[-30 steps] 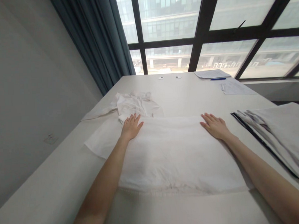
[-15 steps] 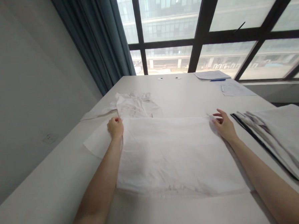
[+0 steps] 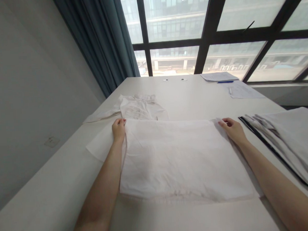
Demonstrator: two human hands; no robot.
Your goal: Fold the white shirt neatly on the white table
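Note:
A white piece of cloth [image 3: 179,159], perhaps a garment, lies spread on the white table before me, with a gathered band along its near edge. My left hand [image 3: 119,130] is closed on its far left corner. At the far right corner my right hand [image 3: 232,129] pinches the cloth between thumb and fingers. Beyond the left hand rests a crumpled white garment [image 3: 139,106] with a gathered end. A flat white piece [image 3: 100,144] sticks out to the left, partly beneath the spread cloth.
Folded white cloths [image 3: 297,135] with a dark strip along one side are stacked at the right. Papers [image 3: 219,76] and a blue pen [image 3: 225,81] lie at the table's [image 3: 191,99] far right. A blue curtain [image 3: 98,39] and a window stand behind; a wall is left.
My right hand's fingers have closed onto the far right corner of the cloth. The left hand keeps its hold and has shifted slightly. The cloth's far left corner is raised a little.

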